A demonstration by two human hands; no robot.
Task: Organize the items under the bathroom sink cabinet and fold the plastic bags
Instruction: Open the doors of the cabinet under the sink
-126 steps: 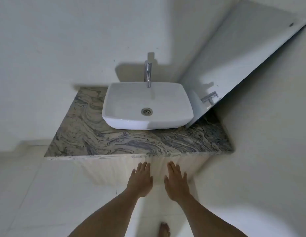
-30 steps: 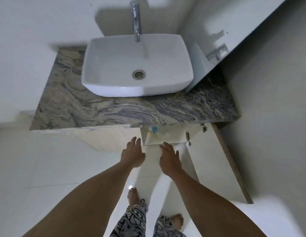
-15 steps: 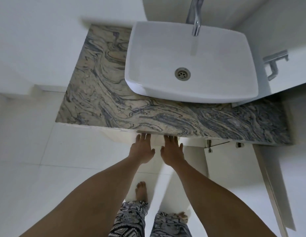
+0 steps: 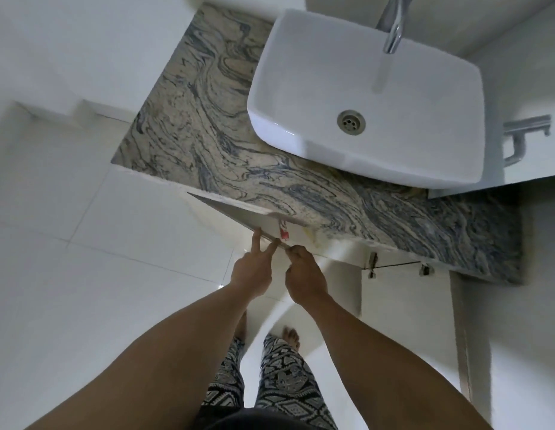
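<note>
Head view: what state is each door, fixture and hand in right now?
Left cabinet door: partly open, free edge standing out from the cabinet.
Right cabinet door: swung wide open.
Faucet: no flow evident; the pale streak below looks like a reflection.
Basin: empty, drain unplugged.
Left hand: two straight fingers touching the left door's edge.
Right hand: fingers curled on that edge.
</note>
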